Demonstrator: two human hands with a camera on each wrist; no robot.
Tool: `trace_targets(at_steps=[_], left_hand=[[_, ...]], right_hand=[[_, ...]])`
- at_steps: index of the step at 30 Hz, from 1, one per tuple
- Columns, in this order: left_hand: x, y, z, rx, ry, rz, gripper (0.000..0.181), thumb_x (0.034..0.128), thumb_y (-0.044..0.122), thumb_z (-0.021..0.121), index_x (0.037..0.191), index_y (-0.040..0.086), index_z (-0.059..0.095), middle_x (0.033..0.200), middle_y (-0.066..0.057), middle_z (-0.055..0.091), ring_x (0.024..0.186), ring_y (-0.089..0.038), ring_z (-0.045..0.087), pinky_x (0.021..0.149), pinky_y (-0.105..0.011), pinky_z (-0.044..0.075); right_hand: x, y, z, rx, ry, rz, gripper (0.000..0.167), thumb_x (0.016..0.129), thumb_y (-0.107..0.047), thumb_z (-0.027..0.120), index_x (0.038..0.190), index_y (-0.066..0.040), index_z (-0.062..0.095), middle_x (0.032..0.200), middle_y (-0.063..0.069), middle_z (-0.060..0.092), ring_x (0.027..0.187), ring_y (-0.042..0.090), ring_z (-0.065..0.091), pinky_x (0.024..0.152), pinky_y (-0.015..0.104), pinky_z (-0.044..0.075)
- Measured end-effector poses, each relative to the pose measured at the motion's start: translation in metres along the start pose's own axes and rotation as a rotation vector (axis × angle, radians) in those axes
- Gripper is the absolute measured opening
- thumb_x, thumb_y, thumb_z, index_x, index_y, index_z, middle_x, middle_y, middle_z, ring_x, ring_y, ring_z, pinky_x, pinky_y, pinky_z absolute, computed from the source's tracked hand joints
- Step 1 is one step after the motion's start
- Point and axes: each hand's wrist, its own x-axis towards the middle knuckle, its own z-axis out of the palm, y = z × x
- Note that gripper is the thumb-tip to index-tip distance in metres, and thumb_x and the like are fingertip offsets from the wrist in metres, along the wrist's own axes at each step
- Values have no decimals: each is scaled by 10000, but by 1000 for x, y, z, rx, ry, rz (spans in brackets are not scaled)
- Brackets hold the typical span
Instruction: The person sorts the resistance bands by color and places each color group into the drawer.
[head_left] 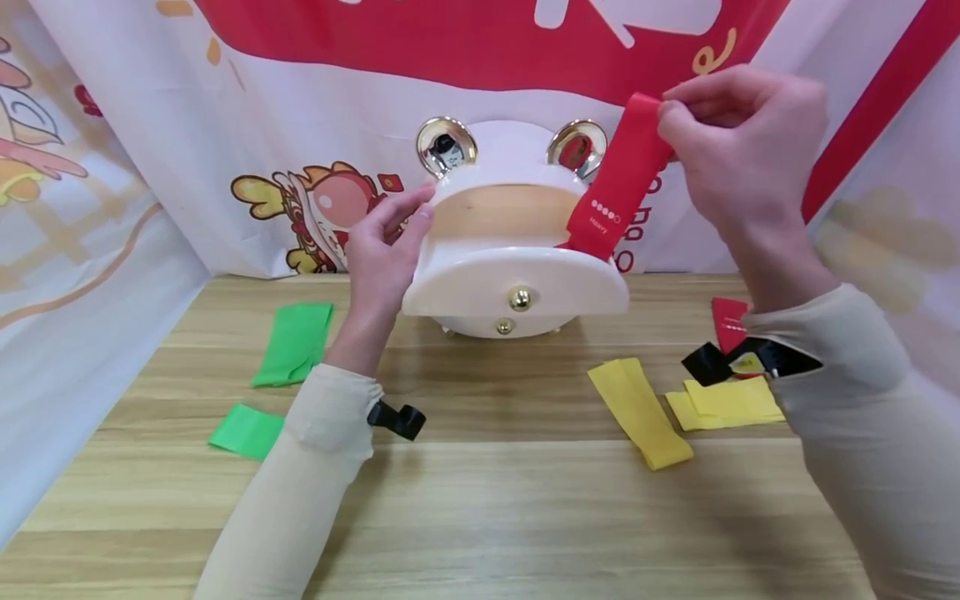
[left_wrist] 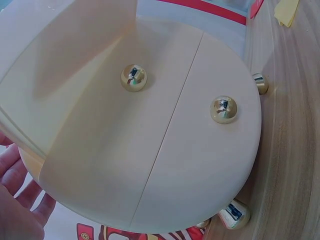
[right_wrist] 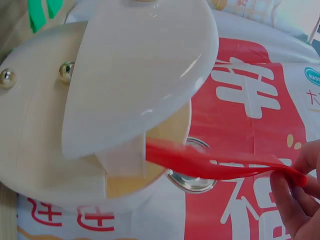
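Note:
My right hand (head_left: 750, 146) pinches the upper end of a red resistance band (head_left: 624, 179) printed "Heavy". Its lower end reaches into the right side of the tilted-out upper compartment of a white rounded box (head_left: 465, 279); in the right wrist view the band (right_wrist: 200, 162) stretches sideways from that opening to the fingertips. The box has gold knobs and two round gold pieces on top. At the box's left side is my left hand (head_left: 386, 250), fingers lightly bent along the compartment's edge; in the left wrist view its fingers (left_wrist: 15, 172) are spread and hold nothing.
Green bands (head_left: 296, 342) lie on the wooden table (head_left: 480, 517) to the left. On the right are a yellow band (head_left: 641, 412), a folded yellow band (head_left: 727, 402) and a red band (head_left: 727, 321). A printed cloth (head_left: 300, 100) hangs behind the box.

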Motion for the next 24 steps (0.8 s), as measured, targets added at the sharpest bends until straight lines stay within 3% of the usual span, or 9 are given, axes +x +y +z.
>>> trace_targets(at_steps=[9, 15, 24], left_hand=[[1, 0, 1, -52, 8, 18, 250, 1019, 211, 722, 1255, 166, 789, 1372, 76, 744, 1272, -62, 692, 1043, -245, 580], [1, 0, 0, -45, 8, 11, 253, 1020, 220, 721, 1260, 174, 788, 1372, 81, 744, 1272, -60, 691, 1049, -248, 578], [0, 0, 1, -26, 7, 4, 258, 1022, 241, 721, 1267, 190, 786, 1373, 86, 742, 1264, -64, 696, 1046, -256, 583]], right_hand=[[-7, -3, 1, -27, 3, -77, 316, 951, -362, 773, 1198, -170, 816, 1199, 1, 812, 1050, 75, 766, 1041, 224, 579], [-17, -9, 10, -60, -40, -132, 319, 959, -380, 746, 1184, -168, 822, 1175, 35, 819, 992, 73, 770, 1006, 203, 589], [-33, -14, 24, -87, -112, -170, 277, 967, -319, 722, 1096, -104, 839, 1045, 100, 830, 771, -69, 671, 813, 82, 543]])
